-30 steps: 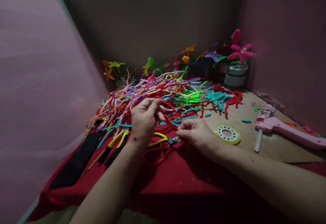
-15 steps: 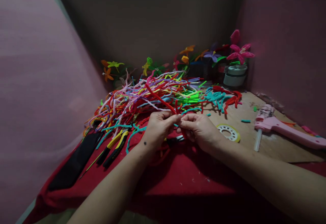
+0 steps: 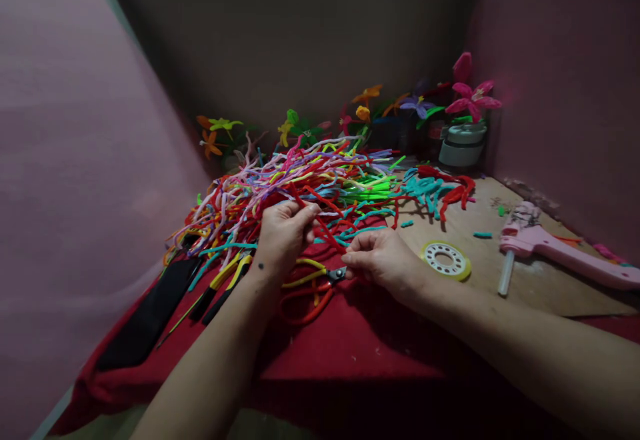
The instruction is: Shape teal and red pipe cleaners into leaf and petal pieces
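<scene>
A red pipe cleaner (image 3: 327, 234) stretches between my two hands above the table. My left hand (image 3: 286, 232) pinches it between thumb and forefinger, its far end sticking up past the fingers. My right hand (image 3: 379, 257) is closed on the lower part, fingertips together. Beneath and between the hands lie scissors (image 3: 311, 312) with yellow and orange handles; my right hand covers their blades. Just beyond my hands is a big heap of multicoloured pipe cleaners (image 3: 280, 177).
To the left lie yellow-black pliers (image 3: 225, 287) and a black flat case (image 3: 150, 313). On the board (image 3: 450, 300) at right are a yellow-white tape roll (image 3: 447, 261), a pink glue gun (image 3: 555, 247) and bent teal pieces (image 3: 427, 190). Pipe-cleaner flowers (image 3: 473, 100) stand behind.
My hands were together and have moved apart, the left one going left and slightly up. The red pipe cleaner now spans the gap, and the scissors' handles have come into view.
</scene>
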{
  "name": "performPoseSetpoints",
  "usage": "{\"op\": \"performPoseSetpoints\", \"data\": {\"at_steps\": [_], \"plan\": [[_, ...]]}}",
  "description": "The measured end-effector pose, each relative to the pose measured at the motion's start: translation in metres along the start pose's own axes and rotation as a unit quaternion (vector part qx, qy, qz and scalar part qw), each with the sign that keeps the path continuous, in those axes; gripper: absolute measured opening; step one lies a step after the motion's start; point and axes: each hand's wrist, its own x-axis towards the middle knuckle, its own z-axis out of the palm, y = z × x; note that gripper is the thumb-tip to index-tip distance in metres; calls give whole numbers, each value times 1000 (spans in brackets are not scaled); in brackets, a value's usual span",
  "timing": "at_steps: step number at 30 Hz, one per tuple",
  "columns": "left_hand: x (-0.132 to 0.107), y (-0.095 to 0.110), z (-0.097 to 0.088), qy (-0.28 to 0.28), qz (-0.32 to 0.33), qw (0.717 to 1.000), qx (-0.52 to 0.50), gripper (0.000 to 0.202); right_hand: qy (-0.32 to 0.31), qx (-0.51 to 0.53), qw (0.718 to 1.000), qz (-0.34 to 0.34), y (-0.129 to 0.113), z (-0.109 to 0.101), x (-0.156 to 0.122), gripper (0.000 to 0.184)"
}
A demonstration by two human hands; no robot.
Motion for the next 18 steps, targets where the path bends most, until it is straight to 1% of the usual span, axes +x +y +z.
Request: {"op": "performPoseSetpoints", "data": {"at_steps": [2, 4, 6, 7, 8, 9, 10, 11, 12, 14, 15, 16, 18], "plan": [[7, 0, -7, 24, 26, 998, -43, 18, -19, 44, 999, 15, 1, -1, 0, 15], [12, 1, -12, 59, 54, 991, -109, 14, -29, 100, 994, 17, 1, -4, 2, 17], [16, 1, -15, 98, 70, 979, -167, 13, -25, 155, 988, 7, 0, -7, 5, 18], [16, 1, -16, 108, 69, 975, -179, 13, -18, 184, 983, 4, -1, -9, 7, 17], [15, 1, -15, 102, 60, 977, -177, 14, -4, 214, 977, -1, -2, -11, 8, 16], [13, 0, -14, 76, 44, 983, -161, 14, 13, 244, 970, -8, -3, -12, 10, 15], [10, 0, -11, 32, 20, 990, -136, 15, 30, 271, 962, -16, -4, -13, 11, 14], [6, -1, -7, -26, -11, 994, -104, 16, 43, 294, 955, -22, -5, -13, 12, 14], [1, -2, -2, -91, -45, 992, -69, 18, 49, 311, 949, -26, -6, -13, 12, 14], [-10, -2, 9, -202, -97, 975, 5, 19, 39, 326, 944, -32, -6, -13, 13, 13], [-15, -2, 14, -236, -107, 965, 40, 18, 28, 328, 944, -28, -6, -13, 13, 13], [-19, -2, 19, -254, -112, 958, 66, 16, 21, 329, 944, -23, -5, -12, 13, 13], [-26, 0, 26, -259, -115, 955, 88, 16, 16, 331, 943, -12, -4, -12, 13, 12]]}}
